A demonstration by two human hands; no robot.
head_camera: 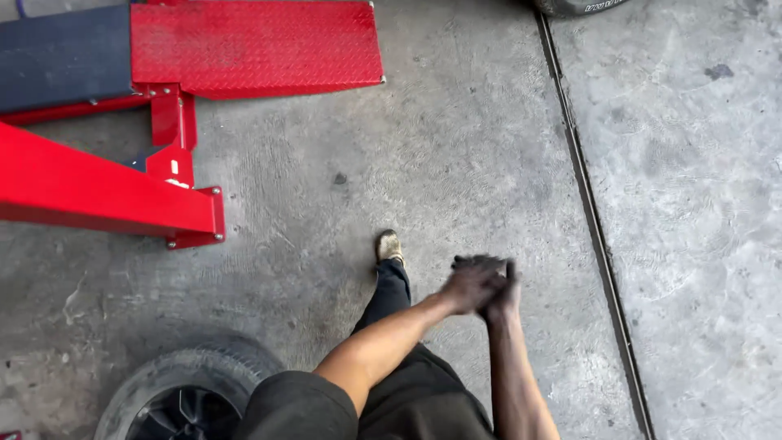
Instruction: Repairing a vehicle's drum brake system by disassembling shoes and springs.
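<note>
My left hand [470, 283] and my right hand [503, 292] are pressed together in front of me, both dark with grime and a little blurred. I see nothing held between them. They hang above a bare concrete floor [456, 155]. Below them my leg in dark trousers [391, 297] steps forward, ending in a worn shoe [388, 245].
A red steel vehicle lift [106, 191] with a chequer-plate ramp [252, 45] stands at the upper left. A tyre on a dark wheel [183, 387] lies at the lower left. A narrow floor joint [595, 220] runs down the right side. Another tyre's edge [578, 6] shows at the top.
</note>
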